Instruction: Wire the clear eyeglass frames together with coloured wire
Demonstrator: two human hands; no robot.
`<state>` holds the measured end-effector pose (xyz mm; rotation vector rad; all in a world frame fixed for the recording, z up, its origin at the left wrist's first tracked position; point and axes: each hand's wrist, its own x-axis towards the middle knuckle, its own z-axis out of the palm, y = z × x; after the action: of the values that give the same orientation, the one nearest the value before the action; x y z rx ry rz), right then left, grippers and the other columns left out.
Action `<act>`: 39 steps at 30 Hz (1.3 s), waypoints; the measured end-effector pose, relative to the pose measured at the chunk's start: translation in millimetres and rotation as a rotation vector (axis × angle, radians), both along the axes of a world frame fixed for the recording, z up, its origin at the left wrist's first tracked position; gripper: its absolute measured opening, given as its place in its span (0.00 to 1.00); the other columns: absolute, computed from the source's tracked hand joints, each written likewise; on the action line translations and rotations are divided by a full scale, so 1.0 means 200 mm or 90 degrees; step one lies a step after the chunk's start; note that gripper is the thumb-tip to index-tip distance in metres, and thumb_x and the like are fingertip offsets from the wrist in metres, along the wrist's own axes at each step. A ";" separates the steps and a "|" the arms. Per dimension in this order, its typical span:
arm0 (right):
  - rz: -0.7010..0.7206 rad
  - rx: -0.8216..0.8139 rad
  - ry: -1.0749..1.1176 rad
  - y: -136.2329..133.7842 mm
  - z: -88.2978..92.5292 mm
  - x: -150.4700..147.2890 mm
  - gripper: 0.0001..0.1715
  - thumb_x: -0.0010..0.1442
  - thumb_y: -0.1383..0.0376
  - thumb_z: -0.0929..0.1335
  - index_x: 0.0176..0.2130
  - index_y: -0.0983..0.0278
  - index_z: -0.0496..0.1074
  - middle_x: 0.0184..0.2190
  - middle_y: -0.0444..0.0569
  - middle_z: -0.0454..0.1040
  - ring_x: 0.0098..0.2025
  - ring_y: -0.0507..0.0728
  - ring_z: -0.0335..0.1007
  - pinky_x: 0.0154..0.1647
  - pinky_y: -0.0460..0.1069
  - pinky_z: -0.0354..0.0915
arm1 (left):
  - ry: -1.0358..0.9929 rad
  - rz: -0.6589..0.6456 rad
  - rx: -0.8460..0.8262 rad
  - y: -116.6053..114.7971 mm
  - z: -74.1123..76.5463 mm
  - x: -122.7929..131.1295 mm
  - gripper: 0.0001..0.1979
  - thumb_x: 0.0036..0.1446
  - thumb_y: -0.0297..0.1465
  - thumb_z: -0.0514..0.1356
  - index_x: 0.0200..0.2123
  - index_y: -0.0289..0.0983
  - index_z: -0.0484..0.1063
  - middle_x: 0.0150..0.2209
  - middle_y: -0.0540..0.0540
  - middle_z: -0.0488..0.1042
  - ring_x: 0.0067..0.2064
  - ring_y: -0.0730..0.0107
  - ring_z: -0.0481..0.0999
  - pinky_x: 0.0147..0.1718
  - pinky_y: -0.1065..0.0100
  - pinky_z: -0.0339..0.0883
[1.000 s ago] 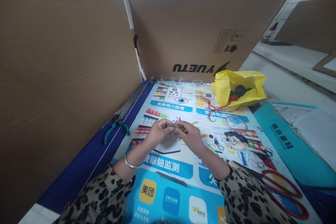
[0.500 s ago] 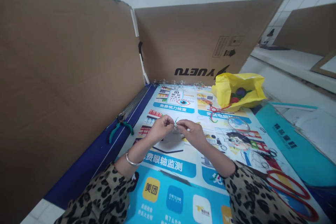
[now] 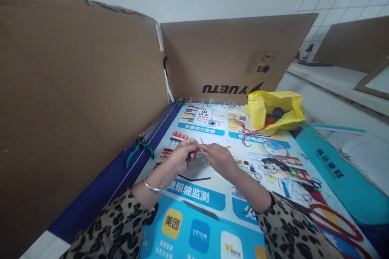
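My left hand (image 3: 182,154) and my right hand (image 3: 218,156) meet above a printed poster (image 3: 197,194) that covers the table. Both pinch a small clear, glinting piece (image 3: 199,154) held between the fingertips; a thin red strand pokes out just above it. What the piece is I cannot make out. A silver bangle (image 3: 152,188) sits on my left wrist. Both sleeves are leopard print.
Cardboard walls (image 3: 75,109) stand at the left and back. Green-handled pliers (image 3: 140,150) lie by a bundle of wires at the left wall. A yellow bag (image 3: 273,109) with coloured balls, a round clear lid (image 3: 275,147) and red-handled scissors (image 3: 337,222) lie to the right.
The camera has tilted upward, showing more wall. My hands stay together on the small piece, fingers shifted slightly closer.
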<state>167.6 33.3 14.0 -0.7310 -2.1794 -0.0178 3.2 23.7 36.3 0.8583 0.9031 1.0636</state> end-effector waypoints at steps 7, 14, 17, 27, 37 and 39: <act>0.001 -0.003 0.026 0.00 0.01 -0.02 0.11 0.60 0.70 0.62 0.39 0.63 0.73 0.32 0.50 0.77 0.35 0.56 0.71 0.38 0.50 0.67 | -0.025 0.020 -0.021 -0.01 -0.01 0.02 0.09 0.40 0.28 0.64 0.25 0.34 0.66 0.15 0.56 0.60 0.17 0.82 0.59 0.18 0.76 0.50; 0.003 -0.393 0.255 0.03 0.04 -0.01 0.05 0.55 0.64 0.66 0.32 0.62 0.72 0.29 0.44 0.75 0.31 0.53 0.71 0.34 0.46 0.66 | 0.120 -0.023 0.134 -0.01 0.00 0.04 0.12 0.43 0.34 0.64 0.31 0.32 0.72 0.23 0.51 0.68 0.24 0.79 0.65 0.25 0.74 0.56; 0.016 -0.493 0.297 0.04 0.05 -0.01 0.07 0.52 0.62 0.67 0.31 0.63 0.73 0.28 0.44 0.74 0.29 0.52 0.69 0.30 0.46 0.65 | 0.202 0.012 0.177 -0.01 -0.01 0.04 0.10 0.41 0.34 0.64 0.26 0.32 0.72 0.20 0.51 0.67 0.24 0.77 0.63 0.25 0.73 0.56; 0.009 -0.576 0.213 0.03 0.18 0.04 0.08 0.51 0.64 0.66 0.31 0.62 0.75 0.25 0.43 0.75 0.23 0.51 0.69 0.26 0.45 0.65 | 0.248 0.086 0.215 -0.04 0.03 0.06 0.10 0.44 0.35 0.63 0.23 0.33 0.69 0.20 0.53 0.65 0.22 0.79 0.61 0.23 0.73 0.55; -0.136 -0.383 -0.091 0.01 0.26 0.06 0.11 0.57 0.67 0.62 0.32 0.62 0.74 0.30 0.46 0.76 0.28 0.52 0.69 0.31 0.46 0.61 | 0.117 0.066 0.235 -0.01 -0.04 0.04 0.10 0.45 0.32 0.64 0.24 0.33 0.66 0.23 0.53 0.66 0.22 0.82 0.60 0.22 0.75 0.53; -0.166 -0.339 -0.126 0.00 0.26 0.06 0.10 0.58 0.66 0.62 0.31 0.63 0.72 0.29 0.46 0.75 0.30 0.53 0.68 0.31 0.46 0.59 | 0.080 0.051 0.229 -0.02 -0.04 0.04 0.11 0.46 0.32 0.64 0.24 0.33 0.65 0.25 0.52 0.68 0.21 0.83 0.59 0.20 0.76 0.52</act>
<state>179.1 33.8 66.2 -1.3580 -2.2793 0.3830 10.3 19.8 28.4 1.2064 0.8688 1.2763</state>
